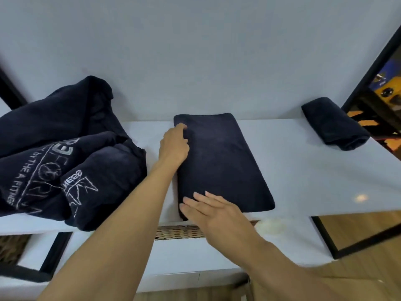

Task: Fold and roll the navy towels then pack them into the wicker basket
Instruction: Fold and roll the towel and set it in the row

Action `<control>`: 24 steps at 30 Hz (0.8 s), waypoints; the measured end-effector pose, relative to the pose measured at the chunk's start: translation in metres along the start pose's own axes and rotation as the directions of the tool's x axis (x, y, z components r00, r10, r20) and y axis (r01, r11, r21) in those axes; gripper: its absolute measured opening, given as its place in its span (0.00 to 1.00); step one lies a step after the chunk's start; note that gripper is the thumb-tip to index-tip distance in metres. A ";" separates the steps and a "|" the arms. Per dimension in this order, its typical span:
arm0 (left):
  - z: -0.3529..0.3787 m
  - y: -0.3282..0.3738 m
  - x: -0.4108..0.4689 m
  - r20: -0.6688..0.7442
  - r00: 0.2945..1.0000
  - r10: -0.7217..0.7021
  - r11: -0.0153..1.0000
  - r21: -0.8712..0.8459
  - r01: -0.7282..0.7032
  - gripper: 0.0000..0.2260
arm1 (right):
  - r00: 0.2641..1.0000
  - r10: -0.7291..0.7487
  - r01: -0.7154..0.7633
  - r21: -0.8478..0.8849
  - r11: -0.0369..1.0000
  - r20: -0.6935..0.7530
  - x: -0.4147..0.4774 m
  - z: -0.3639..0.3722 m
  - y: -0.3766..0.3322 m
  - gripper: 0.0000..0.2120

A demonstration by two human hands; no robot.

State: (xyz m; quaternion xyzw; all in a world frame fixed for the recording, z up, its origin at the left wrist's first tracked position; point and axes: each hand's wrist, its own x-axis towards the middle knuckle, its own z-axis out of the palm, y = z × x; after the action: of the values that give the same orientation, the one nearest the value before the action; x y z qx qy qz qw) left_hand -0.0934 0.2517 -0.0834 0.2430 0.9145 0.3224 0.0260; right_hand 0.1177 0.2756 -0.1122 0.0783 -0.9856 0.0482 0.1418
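White table (314,170): heap of navy towels (65,148) at the left end, folded towel (221,161) mid-table, rolled towel (334,123) at the far right corner, wicker basket (178,232) under the front edge. Right hand (217,211) lies flat on the folded towel's near corner; left hand (173,146) curls at its far corner, grip unclear.

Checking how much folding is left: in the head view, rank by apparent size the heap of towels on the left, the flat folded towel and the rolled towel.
1. heap of towels, clearly largest.
2. folded towel.
3. rolled towel, smallest, though it lies farther from the camera, which shrinks it.
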 end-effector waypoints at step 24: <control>-0.037 -0.063 -0.154 0.049 0.654 0.755 0.623 0.256 -0.739 0.15 | 0.970 0.241 -0.239 0.037 0.970 -0.031 -0.063 -0.034 0.076 0.15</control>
State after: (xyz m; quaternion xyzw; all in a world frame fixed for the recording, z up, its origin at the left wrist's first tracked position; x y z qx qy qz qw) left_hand 0.0076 0.1169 -0.1086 0.5914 0.7645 0.1918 -0.1704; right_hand 0.1737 0.3630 -0.1037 -0.0400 -0.9843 0.0826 0.1508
